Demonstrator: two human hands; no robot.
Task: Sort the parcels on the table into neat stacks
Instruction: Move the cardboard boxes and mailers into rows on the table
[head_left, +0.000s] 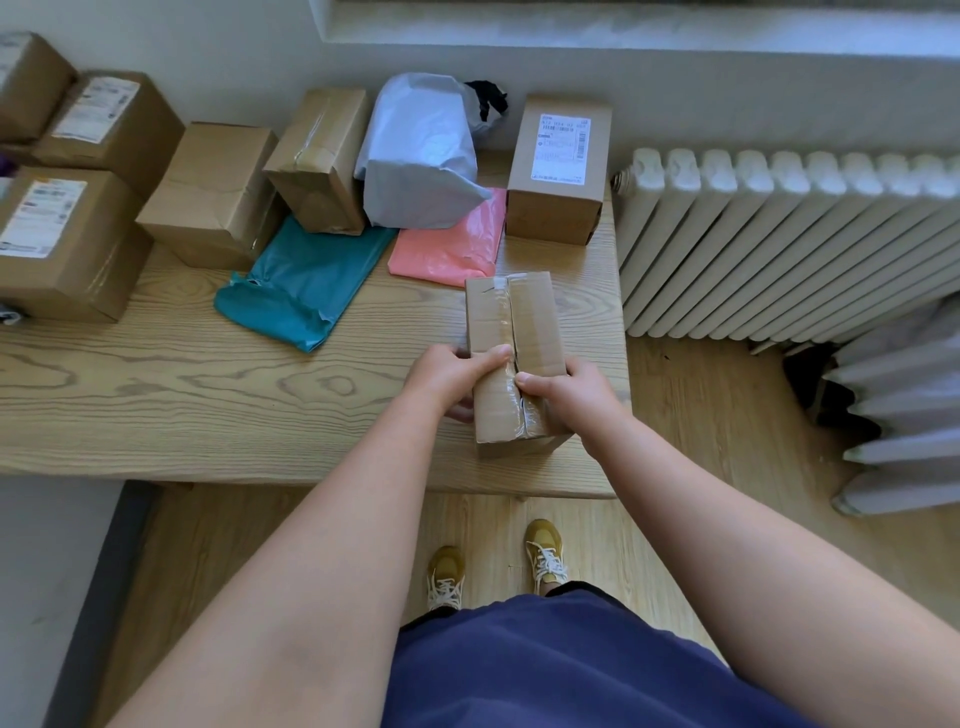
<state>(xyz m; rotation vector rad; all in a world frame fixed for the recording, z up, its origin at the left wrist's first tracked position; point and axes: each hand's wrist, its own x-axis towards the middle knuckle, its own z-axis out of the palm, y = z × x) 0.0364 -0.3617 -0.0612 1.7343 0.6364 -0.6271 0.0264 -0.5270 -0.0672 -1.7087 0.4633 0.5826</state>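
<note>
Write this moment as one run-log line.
left hand: grips taped cardboard box | right hand: grips it | box: at wooden table right end

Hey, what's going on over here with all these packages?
A person stands at a wooden table, sorting parcels. Both the left hand and the right hand grip a taped cardboard box near the table's right end. Behind it lie a teal mailer, a pink mailer, a grey bag and a labelled box, with more brown boxes to the left.
</note>
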